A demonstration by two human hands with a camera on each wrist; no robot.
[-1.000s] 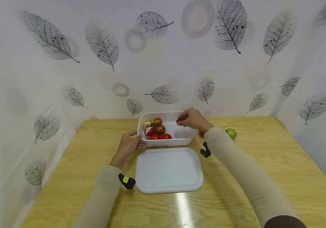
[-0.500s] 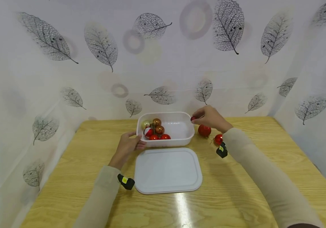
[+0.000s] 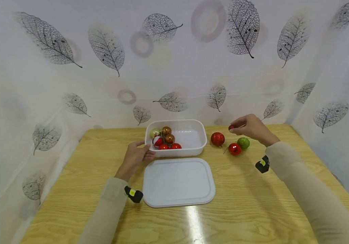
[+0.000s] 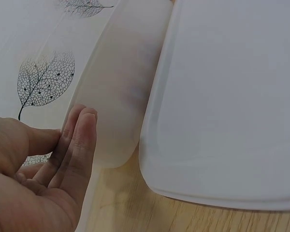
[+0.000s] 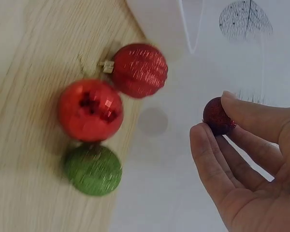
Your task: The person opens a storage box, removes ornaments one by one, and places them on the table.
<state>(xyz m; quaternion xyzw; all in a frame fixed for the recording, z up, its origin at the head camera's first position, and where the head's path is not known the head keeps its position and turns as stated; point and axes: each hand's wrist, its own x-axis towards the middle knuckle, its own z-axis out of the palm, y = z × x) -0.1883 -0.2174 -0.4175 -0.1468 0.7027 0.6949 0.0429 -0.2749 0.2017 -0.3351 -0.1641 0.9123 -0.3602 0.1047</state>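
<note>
Between its thumb and fingertips my right hand (image 3: pixel 250 127) pinches a small dark red glitter bauble (image 5: pixel 217 116), raised over the back right of the table. Below it lie a red glitter bauble (image 5: pixel 139 70), a shiny red bauble (image 5: pixel 90 110) and a green glitter bauble (image 5: pixel 93 170). My left hand (image 3: pixel 133 156) grips the front left corner of a white plastic container (image 3: pixel 197 149), thumb at the rim and fingers against the outer wall. Inside, on its left side, sit a pale gold bauble (image 3: pixel 155 133), brown baubles (image 3: pixel 169 139), a red-and-white one (image 3: pixel 157 141) and shiny red ones (image 3: pixel 175 146).
A white lid (image 3: pixel 178 183) lies flat on the wooden table (image 3: pixel 247 203), just in front of the container. Behind the table hangs a white curtain (image 3: pixel 174 67) with a leaf print, which also closes off both sides.
My right hand has moved right with the small dark red bauble, from over the container to beyond the loose baubles, which now show fully. My left hand stays at the container.
</note>
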